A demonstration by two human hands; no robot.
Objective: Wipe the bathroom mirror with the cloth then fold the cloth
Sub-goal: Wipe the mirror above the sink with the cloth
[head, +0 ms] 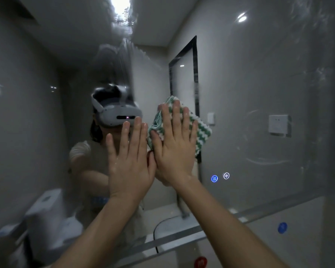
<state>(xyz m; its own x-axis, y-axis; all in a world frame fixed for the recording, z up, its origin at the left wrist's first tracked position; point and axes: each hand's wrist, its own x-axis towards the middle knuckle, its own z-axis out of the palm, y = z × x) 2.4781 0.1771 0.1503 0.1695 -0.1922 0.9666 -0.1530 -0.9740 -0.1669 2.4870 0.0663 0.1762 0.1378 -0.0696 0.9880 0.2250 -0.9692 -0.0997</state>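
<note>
Both forearms reached up from me, hands flat against the mirror (259,84).

Right hand (174,144) pressed the cloth (199,130) to the glass, fingers straight; left hand (130,157) lay spread and bare just beside it. Soft, light, probably damp, I judged the cloth best taken by a corner. Smeared glass stretched rightward, touch icons (219,177) just below.

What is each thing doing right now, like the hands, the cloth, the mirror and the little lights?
right hand: flat, fingers straight, pressing the cloth on the mirror.
left hand: flat, fingers straight, against the glass.
cloth: green and white, spread under the right hand.
mirror: streaky, with smears.
two touch icons: lit.
</note>
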